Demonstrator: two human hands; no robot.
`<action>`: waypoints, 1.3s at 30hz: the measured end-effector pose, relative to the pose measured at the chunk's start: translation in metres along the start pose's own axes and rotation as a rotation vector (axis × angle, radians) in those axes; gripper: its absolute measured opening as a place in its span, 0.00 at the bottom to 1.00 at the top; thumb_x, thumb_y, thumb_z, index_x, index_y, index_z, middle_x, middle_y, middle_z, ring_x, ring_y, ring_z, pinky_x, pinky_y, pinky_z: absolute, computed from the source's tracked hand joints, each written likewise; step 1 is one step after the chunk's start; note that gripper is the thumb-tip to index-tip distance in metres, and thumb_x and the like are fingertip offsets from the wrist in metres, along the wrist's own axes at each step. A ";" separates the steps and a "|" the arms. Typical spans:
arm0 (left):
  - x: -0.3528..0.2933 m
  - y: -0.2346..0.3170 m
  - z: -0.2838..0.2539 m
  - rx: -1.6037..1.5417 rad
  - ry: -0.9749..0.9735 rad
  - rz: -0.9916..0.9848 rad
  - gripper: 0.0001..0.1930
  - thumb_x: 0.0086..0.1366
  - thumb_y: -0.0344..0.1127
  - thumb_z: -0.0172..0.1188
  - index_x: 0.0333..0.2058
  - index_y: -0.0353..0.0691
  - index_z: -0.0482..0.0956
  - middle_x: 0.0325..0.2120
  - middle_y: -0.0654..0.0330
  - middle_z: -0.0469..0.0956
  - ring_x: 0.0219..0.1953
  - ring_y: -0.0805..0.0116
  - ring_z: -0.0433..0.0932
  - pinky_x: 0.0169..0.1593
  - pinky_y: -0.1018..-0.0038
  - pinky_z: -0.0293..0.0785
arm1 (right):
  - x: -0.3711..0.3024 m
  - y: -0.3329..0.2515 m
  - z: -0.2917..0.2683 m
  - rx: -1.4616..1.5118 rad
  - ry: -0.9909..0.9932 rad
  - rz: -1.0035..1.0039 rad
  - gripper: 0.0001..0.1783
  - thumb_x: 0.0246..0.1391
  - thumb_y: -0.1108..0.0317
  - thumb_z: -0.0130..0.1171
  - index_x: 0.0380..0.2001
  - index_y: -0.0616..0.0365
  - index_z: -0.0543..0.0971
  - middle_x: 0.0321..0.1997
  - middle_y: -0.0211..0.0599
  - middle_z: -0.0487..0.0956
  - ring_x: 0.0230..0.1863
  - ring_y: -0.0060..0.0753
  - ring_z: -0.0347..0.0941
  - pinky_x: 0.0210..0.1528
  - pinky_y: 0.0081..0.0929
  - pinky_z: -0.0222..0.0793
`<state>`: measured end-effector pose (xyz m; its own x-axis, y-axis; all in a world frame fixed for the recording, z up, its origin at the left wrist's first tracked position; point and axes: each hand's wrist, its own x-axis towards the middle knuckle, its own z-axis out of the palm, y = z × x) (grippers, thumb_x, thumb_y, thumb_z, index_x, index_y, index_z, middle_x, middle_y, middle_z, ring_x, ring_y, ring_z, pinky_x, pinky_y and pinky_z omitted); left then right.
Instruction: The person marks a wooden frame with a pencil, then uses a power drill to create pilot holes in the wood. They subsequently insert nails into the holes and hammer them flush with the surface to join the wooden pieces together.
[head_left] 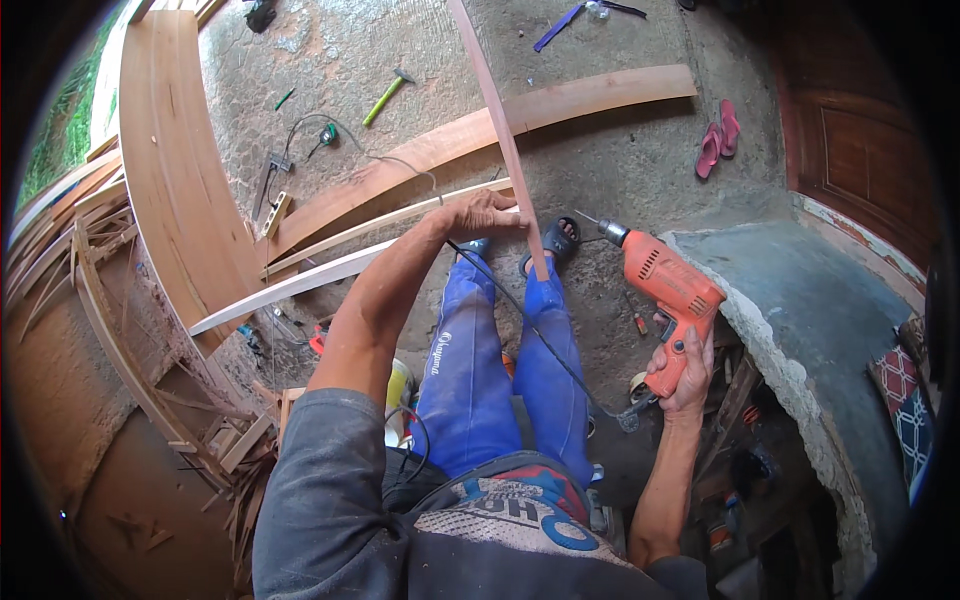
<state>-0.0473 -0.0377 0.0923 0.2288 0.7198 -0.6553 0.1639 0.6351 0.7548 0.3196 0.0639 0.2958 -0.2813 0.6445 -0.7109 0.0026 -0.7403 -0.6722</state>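
Note:
My right hand (pixel 692 372) is wrapped round the handle of an orange power drill (pixel 668 275). The drill's thin bit points up and left, toward the wooden strips but apart from them. A dark cord (pixel 535 328) runs from its handle across my legs. With fingers closed, my left hand (pixel 484 213) grips the wood where a long reddish wooden strip (pixel 497 115) meets the end of a pale strip (pixel 300 283). The reddish strip slants from the top of the view down to my knee. Another narrow strip (pixel 350 232) lies just beyond the pale one; the exact contact under my fingers is hidden.
A wide plank (pixel 590 98) lies across the floor beyond my feet, and broad boards (pixel 165 130) stretch along the left. A hammer (pixel 386 100) and tape measure (pixel 328 134) lie farther off. Scrap wood (pixel 110 300) is heaped left; a concrete step (pixel 790 300) stands right, near pink flip-flops (pixel 709 150).

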 end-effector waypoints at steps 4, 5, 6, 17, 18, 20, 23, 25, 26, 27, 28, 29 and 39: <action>0.004 0.003 -0.001 -0.014 -0.006 0.012 0.32 0.60 0.63 0.62 0.52 0.42 0.82 0.41 0.61 0.84 0.44 0.72 0.78 0.51 0.70 0.72 | 0.022 -0.015 -0.011 0.034 -0.086 0.070 0.32 0.65 0.54 0.56 0.67 0.53 0.60 0.51 0.50 0.76 0.19 0.23 0.71 0.20 0.23 0.74; 0.005 0.001 -0.001 -0.001 -0.008 0.024 0.31 0.61 0.62 0.62 0.52 0.42 0.82 0.41 0.61 0.84 0.44 0.72 0.77 0.51 0.70 0.72 | 0.031 -0.017 -0.017 0.049 -0.113 0.095 0.32 0.65 0.54 0.56 0.66 0.54 0.61 0.51 0.49 0.76 0.19 0.22 0.71 0.20 0.23 0.74; 0.009 0.001 0.000 -0.005 -0.011 0.023 0.31 0.61 0.60 0.63 0.52 0.40 0.82 0.42 0.61 0.83 0.45 0.72 0.77 0.52 0.70 0.71 | 0.041 -0.017 -0.028 0.035 -0.124 0.120 0.32 0.65 0.52 0.55 0.65 0.55 0.62 0.50 0.49 0.77 0.19 0.22 0.71 0.18 0.22 0.74; 0.019 -0.025 0.007 -0.482 -0.142 -0.119 0.27 0.67 0.39 0.63 0.59 0.27 0.71 0.59 0.51 0.73 0.64 0.60 0.68 0.69 0.67 0.58 | 0.154 -0.031 -0.068 -0.028 -0.392 0.296 0.35 0.66 0.49 0.54 0.70 0.51 0.58 0.41 0.45 0.79 0.15 0.16 0.70 0.15 0.14 0.72; 0.018 -0.027 0.006 -0.496 -0.146 -0.143 0.27 0.67 0.40 0.63 0.59 0.27 0.71 0.59 0.51 0.73 0.64 0.60 0.68 0.69 0.66 0.58 | 0.158 -0.031 -0.066 -0.020 -0.402 0.301 0.36 0.66 0.49 0.54 0.70 0.50 0.58 0.40 0.45 0.79 0.14 0.16 0.70 0.14 0.14 0.72; 0.016 -0.031 0.004 -0.451 -0.143 -0.129 0.29 0.67 0.43 0.63 0.59 0.27 0.71 0.58 0.51 0.74 0.63 0.61 0.68 0.69 0.66 0.58 | 0.164 -0.031 -0.065 0.006 -0.433 0.312 0.36 0.66 0.49 0.54 0.70 0.50 0.57 0.39 0.44 0.78 0.14 0.15 0.71 0.14 0.14 0.73; 0.014 -0.026 0.004 -0.330 -0.122 -0.143 0.29 0.67 0.44 0.63 0.59 0.27 0.71 0.57 0.52 0.74 0.63 0.62 0.69 0.68 0.67 0.59 | 0.165 -0.034 -0.063 0.031 -0.420 0.331 0.36 0.66 0.48 0.54 0.70 0.49 0.57 0.39 0.43 0.78 0.14 0.15 0.71 0.13 0.13 0.72; 0.013 -0.027 0.006 -0.329 -0.080 -0.121 0.29 0.65 0.50 0.64 0.55 0.31 0.76 0.53 0.55 0.78 0.58 0.65 0.71 0.64 0.68 0.63 | 0.166 -0.037 -0.059 0.022 -0.433 0.330 0.33 0.67 0.50 0.53 0.69 0.50 0.60 0.39 0.45 0.79 0.14 0.15 0.70 0.14 0.15 0.74; 0.012 -0.029 0.007 -0.329 -0.059 -0.110 0.30 0.63 0.53 0.65 0.53 0.33 0.79 0.51 0.56 0.79 0.56 0.67 0.72 0.61 0.68 0.65 | 0.167 -0.037 -0.059 0.017 -0.439 0.330 0.32 0.67 0.51 0.52 0.68 0.51 0.61 0.39 0.46 0.79 0.13 0.16 0.70 0.14 0.15 0.74; 0.013 -0.028 0.007 -0.341 -0.064 -0.122 0.30 0.63 0.53 0.65 0.53 0.32 0.79 0.51 0.56 0.79 0.56 0.67 0.72 0.61 0.68 0.65 | 0.170 -0.036 -0.061 0.022 -0.450 0.329 0.32 0.67 0.51 0.52 0.68 0.51 0.61 0.39 0.46 0.79 0.13 0.16 0.71 0.14 0.15 0.75; 0.014 -0.027 0.007 -0.353 -0.068 -0.134 0.30 0.63 0.53 0.65 0.53 0.32 0.79 0.51 0.56 0.79 0.56 0.67 0.72 0.61 0.68 0.65 | 0.173 -0.034 -0.063 0.028 -0.460 0.328 0.32 0.67 0.51 0.52 0.68 0.51 0.60 0.39 0.46 0.79 0.13 0.16 0.71 0.14 0.16 0.75; 0.014 -0.026 0.008 -0.366 -0.073 -0.145 0.30 0.63 0.54 0.65 0.53 0.32 0.79 0.51 0.55 0.79 0.56 0.67 0.73 0.61 0.68 0.65 | 0.174 -0.032 -0.065 0.033 -0.471 0.327 0.32 0.67 0.51 0.52 0.68 0.51 0.60 0.39 0.46 0.79 0.14 0.16 0.71 0.14 0.16 0.75; 0.015 -0.022 0.007 -0.414 -0.090 -0.172 0.30 0.64 0.50 0.67 0.54 0.31 0.78 0.51 0.57 0.79 0.55 0.68 0.73 0.61 0.70 0.66 | 0.178 -0.030 -0.063 0.025 -0.479 0.336 0.34 0.67 0.51 0.53 0.70 0.51 0.58 0.38 0.46 0.80 0.14 0.16 0.73 0.15 0.17 0.77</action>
<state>-0.0411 -0.0427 0.0661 0.3176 0.5788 -0.7511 -0.1861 0.8147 0.5492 0.3301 0.2128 0.1763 -0.6715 0.2199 -0.7076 0.1458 -0.8970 -0.4172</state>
